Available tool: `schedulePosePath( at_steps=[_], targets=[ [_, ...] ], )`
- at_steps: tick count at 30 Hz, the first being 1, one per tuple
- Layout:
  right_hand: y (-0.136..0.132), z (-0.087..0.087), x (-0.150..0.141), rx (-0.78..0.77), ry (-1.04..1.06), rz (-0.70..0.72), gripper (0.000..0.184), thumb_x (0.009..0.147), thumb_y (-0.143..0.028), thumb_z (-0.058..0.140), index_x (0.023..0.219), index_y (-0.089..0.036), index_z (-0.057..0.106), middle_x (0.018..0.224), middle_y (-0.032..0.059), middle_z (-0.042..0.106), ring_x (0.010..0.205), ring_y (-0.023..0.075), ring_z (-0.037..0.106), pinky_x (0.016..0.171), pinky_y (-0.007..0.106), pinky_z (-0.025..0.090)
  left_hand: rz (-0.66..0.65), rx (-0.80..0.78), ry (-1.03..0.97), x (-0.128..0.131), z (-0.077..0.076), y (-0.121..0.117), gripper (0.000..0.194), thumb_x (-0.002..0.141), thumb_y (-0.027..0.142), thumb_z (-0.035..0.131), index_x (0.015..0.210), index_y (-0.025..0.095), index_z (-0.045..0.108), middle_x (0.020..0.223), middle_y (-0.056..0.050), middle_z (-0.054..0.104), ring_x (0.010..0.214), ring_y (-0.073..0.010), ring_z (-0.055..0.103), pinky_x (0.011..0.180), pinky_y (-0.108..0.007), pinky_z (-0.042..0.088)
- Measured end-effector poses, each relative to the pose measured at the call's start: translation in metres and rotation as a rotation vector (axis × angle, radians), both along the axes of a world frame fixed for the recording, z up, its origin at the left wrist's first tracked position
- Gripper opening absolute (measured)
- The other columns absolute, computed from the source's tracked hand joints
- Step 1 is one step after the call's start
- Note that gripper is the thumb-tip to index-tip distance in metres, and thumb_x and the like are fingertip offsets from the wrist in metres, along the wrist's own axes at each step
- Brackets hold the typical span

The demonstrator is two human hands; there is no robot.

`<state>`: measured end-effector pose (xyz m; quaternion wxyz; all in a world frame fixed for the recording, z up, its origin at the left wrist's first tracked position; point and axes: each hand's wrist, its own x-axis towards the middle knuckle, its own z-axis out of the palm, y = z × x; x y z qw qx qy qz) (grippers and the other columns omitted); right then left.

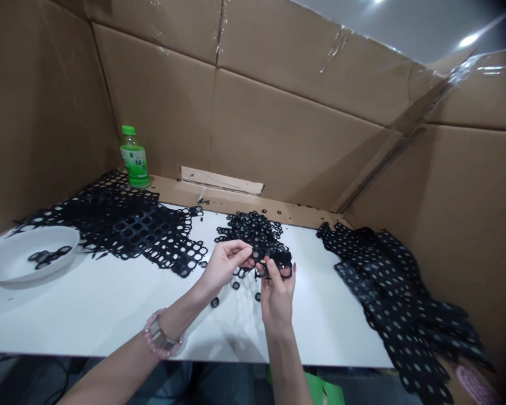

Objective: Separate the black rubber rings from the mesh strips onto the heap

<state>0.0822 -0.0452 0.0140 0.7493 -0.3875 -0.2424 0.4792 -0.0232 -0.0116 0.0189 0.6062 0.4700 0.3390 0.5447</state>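
**Q:** What encloses the scene?
**A:** A corrugated cardboard enclosure (pixel 253 112) walls the back and both sides of a white bench (pixel 88 323).

**Q:** What lies on the bench?
**A:** At right, a black perforated sheet (pixel 388 292) spreads out and hangs past the near edge. At left, a black plastic lattice (pixel 122 225) touches the rim of a shallow white dish (pixel 21 253). At centre, a heap of black rings (pixel 253 230) sits well apart from both. A plastic bottle with a green cap (pixel 134 157) stands at the back, beside the cardboard.

**Q:** Where are the hands, and in what state?
**A:** Both are closed on a small black lattice piece (pixel 273 264), held just above the bench at the near side of the heap. The left hand (pixel 224 265) pinches its left side; the right hand (pixel 277 295) grips it between thumb and fingers.

**Q:** Smaller details?
**A:** A beaded bracelet (pixel 162 336) circles the left wrist. Loose black rings (pixel 215 302) lie just below the hands.
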Motion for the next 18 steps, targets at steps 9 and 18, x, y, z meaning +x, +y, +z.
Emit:
schedulePosePath(
  at_steps=[9, 18],
  targets=[
    [-0.002, -0.004, 0.004, 0.034, -0.043, 0.131, 0.041, 0.066, -0.024, 0.067, 0.104, -0.023, 0.051, 0.092, -0.0001, 0.062, 0.085, 0.0135, 0.059, 0.078, 0.028, 0.048, 0.025, 0.443, 0.385, -0.007, 0.014, -0.016, 0.012, 0.080, 0.023, 0.055, 0.080, 0.015, 0.064, 0.083, -0.005, 0.060, 0.077, -0.0147, 0.057, 0.063, -0.023, 0.047],
    [-0.008, -0.002, 0.010, 0.014, -0.136, 0.133, 0.037, 0.064, -0.024, 0.070, 0.097, -0.021, 0.053, 0.087, -0.0003, 0.059, 0.077, 0.0120, 0.058, 0.074, 0.025, 0.048, 0.158, 0.648, 0.579, -0.008, 0.011, -0.024, 0.005, 0.080, 0.017, 0.055, 0.084, 0.016, 0.056, 0.081, -0.003, 0.058, 0.074, -0.0134, 0.055, 0.068, -0.025, 0.047]
  ],
)
